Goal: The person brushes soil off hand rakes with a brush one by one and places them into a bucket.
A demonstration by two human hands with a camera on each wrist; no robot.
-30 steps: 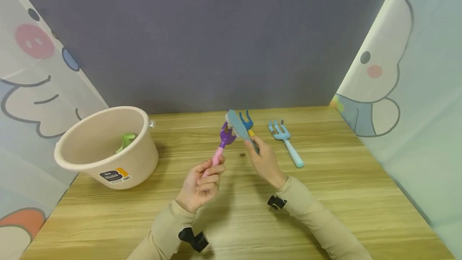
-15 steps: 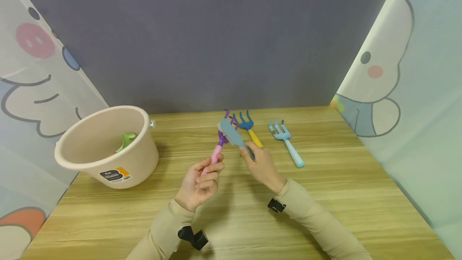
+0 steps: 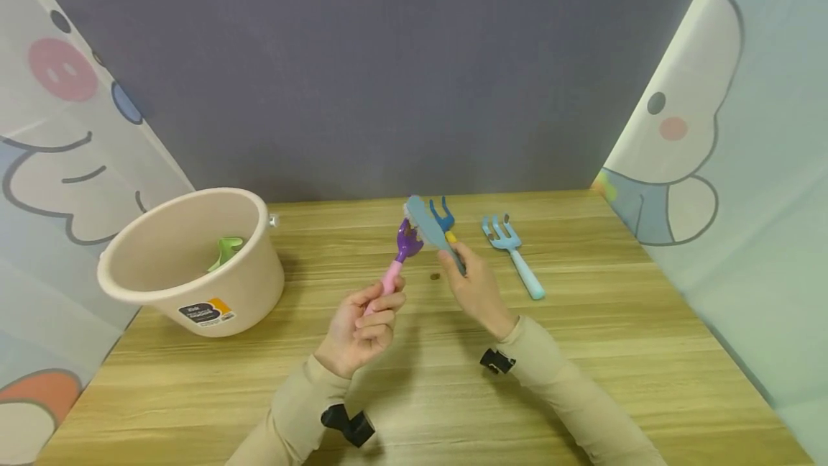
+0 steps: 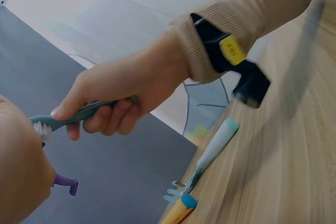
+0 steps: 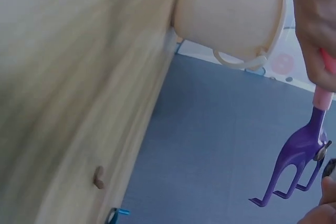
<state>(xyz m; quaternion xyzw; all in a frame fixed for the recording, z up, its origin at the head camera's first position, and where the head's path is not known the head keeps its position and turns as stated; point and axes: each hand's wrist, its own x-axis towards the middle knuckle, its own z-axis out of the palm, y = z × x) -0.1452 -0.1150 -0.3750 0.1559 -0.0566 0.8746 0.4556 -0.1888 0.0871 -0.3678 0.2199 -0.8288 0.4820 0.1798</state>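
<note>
Purple rake point(image 3: 409, 241); left hand point(image 3: 362, 326) raised, grip round handle point(image 3: 392, 277); right hand point(image 3: 480, 295) slanting inward, grip round brush point(image 3: 427, 223)

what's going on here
A person has a purple fork in the left hand, gripped by its pink handle, and a blue-grey brush in the right hand. The brush's bristles are at the fork's tines, so it looks like brushing. A light blue fork and a yellow-handled blue fork, partly hidden, lie on the table, as does a brown bit. To the left stands a bucket with something green inside.
</note>
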